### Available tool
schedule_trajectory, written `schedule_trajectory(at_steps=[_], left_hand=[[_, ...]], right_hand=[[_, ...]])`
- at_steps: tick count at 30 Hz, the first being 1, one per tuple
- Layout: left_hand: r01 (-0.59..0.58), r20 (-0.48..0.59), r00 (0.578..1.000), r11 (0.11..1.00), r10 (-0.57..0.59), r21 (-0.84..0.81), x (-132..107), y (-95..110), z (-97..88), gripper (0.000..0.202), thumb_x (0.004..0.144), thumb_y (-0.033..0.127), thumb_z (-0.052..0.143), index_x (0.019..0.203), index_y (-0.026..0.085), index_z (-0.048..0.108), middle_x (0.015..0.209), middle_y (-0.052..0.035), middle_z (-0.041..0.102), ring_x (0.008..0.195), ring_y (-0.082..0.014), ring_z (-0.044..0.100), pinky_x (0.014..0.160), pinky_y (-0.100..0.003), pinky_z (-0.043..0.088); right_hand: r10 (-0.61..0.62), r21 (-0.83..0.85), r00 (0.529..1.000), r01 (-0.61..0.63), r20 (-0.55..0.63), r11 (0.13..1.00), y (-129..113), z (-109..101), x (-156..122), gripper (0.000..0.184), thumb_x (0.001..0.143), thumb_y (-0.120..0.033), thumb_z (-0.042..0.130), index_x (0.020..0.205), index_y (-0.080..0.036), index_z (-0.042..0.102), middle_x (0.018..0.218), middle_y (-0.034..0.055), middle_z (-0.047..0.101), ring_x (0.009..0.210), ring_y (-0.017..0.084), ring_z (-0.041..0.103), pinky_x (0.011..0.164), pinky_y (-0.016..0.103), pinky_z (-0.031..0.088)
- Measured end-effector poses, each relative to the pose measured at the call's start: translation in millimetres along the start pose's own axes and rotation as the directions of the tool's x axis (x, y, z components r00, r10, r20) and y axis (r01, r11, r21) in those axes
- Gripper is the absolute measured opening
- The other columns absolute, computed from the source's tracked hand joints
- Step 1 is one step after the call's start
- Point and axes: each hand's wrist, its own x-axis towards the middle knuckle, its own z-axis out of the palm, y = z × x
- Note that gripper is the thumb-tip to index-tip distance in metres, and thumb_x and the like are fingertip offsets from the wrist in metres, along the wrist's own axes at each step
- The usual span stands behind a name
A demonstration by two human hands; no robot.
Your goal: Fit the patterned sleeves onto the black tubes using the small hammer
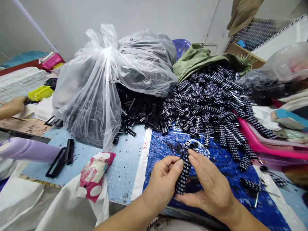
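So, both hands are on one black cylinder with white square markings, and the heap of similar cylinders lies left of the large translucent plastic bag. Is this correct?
Not quite: in the head view, the heap of similar cylinders lies right of the translucent plastic bag. The rest stands.

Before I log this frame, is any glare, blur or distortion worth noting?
Head view: bright highlights on the plastic bag; head view: wide-angle stretch and softness toward the edges, as at the lilac bottle; head view: both hands fairly clear.
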Motion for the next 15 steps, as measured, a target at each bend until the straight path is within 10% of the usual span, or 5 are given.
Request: schedule_trajectory(at_steps=[9,12,15], left_hand=[[0.094,0.02,0.996,0.976,-0.092,-0.195,12,-16,-24.9,0.046,0.073,0.052,0.079,0.092,0.015,0.058,0.075,-0.0023,0.066,0.059,-0.0122,0.062,0.06,-0.024,0.05],[-0.103,-0.116,0.987,0.993,0.109,0.061,15,-23,-53.6,0.037,0.078,0.046,0.076,0.096,0.016,0.064,0.08,-0.0013,0.065,0.066,-0.0119,0.061,0.067,-0.025,0.05],[-0.194,-0.14,0.941,0.831,0.307,0.521,15,-20,-86.0,0.023,0.085,0.036,0.067,0.097,0.017,0.07,0.087,-0.0034,0.068,0.079,-0.016,0.061,0.076,-0.029,0.047]], right_hand=[[0.067,0.095,0.989,-0.08,0.129,0.992,4,9,-10,0.101,0.086,-0.067,0.06,0.151,0.003,0.028,0.142,0.0307,0.047,0.136,0.037,0.045,0.107,0.054,0.045],[0.089,0.023,0.967,-0.098,0.24,0.995,7,14,-31,0.061,0.096,-0.046,0.058,0.141,-0.006,0.046,0.131,0.0223,0.057,0.125,0.033,0.054,0.1,0.049,0.049],[0.11,-0.011,0.939,-0.112,0.327,0.994,7,14,-49,0.018,0.1,-0.024,0.051,0.113,-0.016,0.062,0.1,0.0091,0.066,0.09,0.021,0.065,0.079,0.035,0.053]])
